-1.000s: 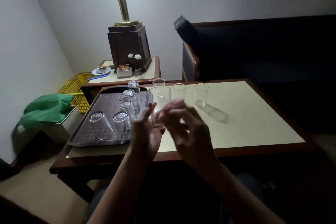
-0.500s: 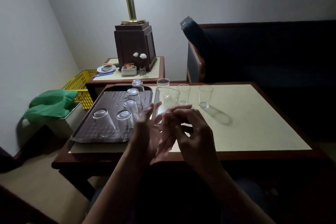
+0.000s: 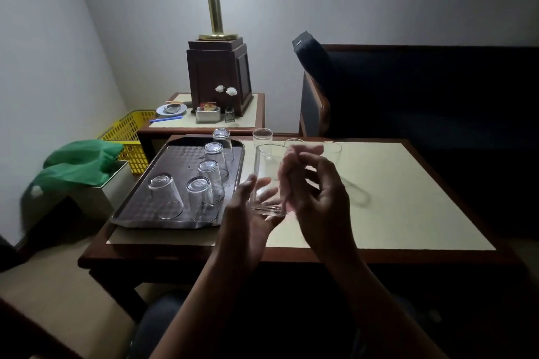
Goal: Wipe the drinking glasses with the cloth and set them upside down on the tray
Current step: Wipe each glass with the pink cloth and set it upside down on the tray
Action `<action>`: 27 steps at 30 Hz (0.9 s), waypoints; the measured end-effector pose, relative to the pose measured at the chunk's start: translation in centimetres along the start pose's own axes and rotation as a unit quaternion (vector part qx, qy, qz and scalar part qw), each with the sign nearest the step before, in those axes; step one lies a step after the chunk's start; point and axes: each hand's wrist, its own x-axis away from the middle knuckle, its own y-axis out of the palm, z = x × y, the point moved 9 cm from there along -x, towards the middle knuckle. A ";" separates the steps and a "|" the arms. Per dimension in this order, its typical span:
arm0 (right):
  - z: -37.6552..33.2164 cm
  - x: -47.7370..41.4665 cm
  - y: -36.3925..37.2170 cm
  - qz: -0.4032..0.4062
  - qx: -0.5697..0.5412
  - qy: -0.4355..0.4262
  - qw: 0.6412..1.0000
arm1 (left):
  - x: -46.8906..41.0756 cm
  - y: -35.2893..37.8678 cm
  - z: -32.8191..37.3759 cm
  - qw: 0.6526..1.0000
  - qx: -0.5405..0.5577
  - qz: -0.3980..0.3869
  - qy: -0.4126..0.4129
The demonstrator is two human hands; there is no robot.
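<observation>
The counter (image 3: 393, 198) carries a dark tray (image 3: 175, 160) on its left part. Five upturned glasses (image 3: 201, 194) stand on the tray, mouths down. Along the counter's far edge wait three upright glasses (image 3: 262, 137), one partly hidden behind the hands.

Above the counter, just right of the tray, both hands keep the held glass (image 3: 267, 172) mouth up. The left hand (image 3: 248, 213) bears its base on fairly straight, spread fingers (image 3: 264, 198), with the thumb up along the near wall. The right hand (image 3: 318, 198) has its fingers (image 3: 293, 160) curled against the glass's right wall, near the rim. No cloth can be made out in either hand, though the light is too dim to be sure. A green heap (image 3: 78, 160) lies well apart to the left, off the counter.

This looks like the wiping or checking step on a sixth glass. The next move is probably to turn it mouth down and set it on a bare part of the tray without knocking its neighbours. Smooth glass calls for a firm hold through the flip.
</observation>
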 end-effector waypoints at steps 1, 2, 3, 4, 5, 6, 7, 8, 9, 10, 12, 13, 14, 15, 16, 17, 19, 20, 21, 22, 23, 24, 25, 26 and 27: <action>-0.1 0.0 -0.1 0.006 0.000 0.001 1.000 | -0.1 0.1 0.0 1.000 -0.001 0.002 0.005; -0.1 0.4 0.2 0.002 0.002 0.000 1.000 | -0.2 0.4 0.3 1.000 -0.007 -0.003 0.010; 0.0 1.1 0.6 -0.010 0.007 -0.003 1.000 | -0.4 0.5 0.5 1.000 -0.022 -0.008 0.012; 0.0 1.9 1.2 -0.028 0.014 -0.007 0.999 | -0.7 0.6 0.6 0.999 -0.036 -0.019 0.008; 0.1 2.6 1.7 -0.048 0.017 -0.010 0.999 | -0.9 0.6 0.4 0.999 -0.030 -0.043 -0.007; 0.1 3.2 2.1 -0.065 0.016 -0.012 0.998 | -0.9 0.3 0.1 0.998 -0.015 -0.055 -0.023; 0.1 3.2 2.2 -0.077 0.015 -0.013 0.997 | -0.7 0.0 0.0 0.998 0.001 -0.056 -0.031; 0.1 2.7 2.0 -0.078 0.017 -0.014 0.997 | -0.5 -0.1 0.1 0.998 0.001 -0.053 -0.027; 0.1 1.9 1.6 -0.066 0.023 -0.015 0.997 | -0.3 -0.2 0.3 0.999 -0.011 -0.038 -0.018; -0.1 1.1 1.1 -0.049 0.028 -0.012 0.998 | -0.2 -0.3 0.7 0.999 -0.029 -0.016 0.001; -0.5 -0.1 0.3 -0.015 0.024 -0.001 1.000 | -0.1 -0.1 0.7 0.999 -0.047 0.004 0.006; -0.7 -0.1 0.2 -0.005 0.014 0.000 1.000 | 0.0 0.1 0.7 0.998 -0.065 0.004 0.007; -0.9 0.2 0.3 -0.003 0.007 -0.002 1.000 | 0.0 0.3 0.8 0.996 -0.089 0.000 0.011; -0.9 0.7 0.4 -0.009 0.010 -0.003 1.000 | -0.1 0.4 0.9 0.993 -0.113 -0.011 0.015; -0.7 1.5 0.6 -0.021 0.018 -0.004 1.000 | -0.1 0.8 1.0 0.992 -0.126 -0.032 0.006; -0.4 2.1 0.7 -0.032 0.023 -0.003 0.999 | 0.0 1.0 1.0 0.991 -0.125 -0.056 -0.005; 0.5 3.2 0.7 -0.055 0.024 0.008 0.998 | 0.0 0.8 0.8 0.990 -0.120 -0.070 -0.039; 0.9 3.4 0.6 -0.065 0.026 0.017 0.997 | 0.2 0.4 0.7 0.990 -0.115 -0.059 -0.048; 1.1 3.3 0.5 -0.072 0.026 0.028 0.997 | 0.5 0.4 0.6 0.991 -0.106 -0.061 -0.052; 1.2 3.0 0.4 -0.076 0.021 0.042 0.996 | 0.8 0.6 0.2 0.991 -0.099 -0.068 -0.058; 1.2 2.4 0.3 -0.075 0.009 0.058 0.995 | 1.1 1.0 -0.1 0.990 -0.101 -0.077 -0.062; 1.1 1.6 0.2 -0.073 -0.005 0.072 0.995 | 1.2 1.1 -0.1 0.990 -0.105 -0.075 -0.054; 0.9 0.7 0.1 -0.070 -0.016 0.082 0.994 | 1.2 1.3 0.0 0.990 -0.106 -0.075 -0.047; 0.7 -0.1 0.0 -0.067 -0.020 0.086 0.994 | 1.3 1.7 0.1 0.990 -0.106 -0.078 -0.047; 0.6 -0.7 0.0 -0.066 -0.021 0.086 0.994 | 1.1 2.0 0.3 0.990 -0.106 -0.083 -0.049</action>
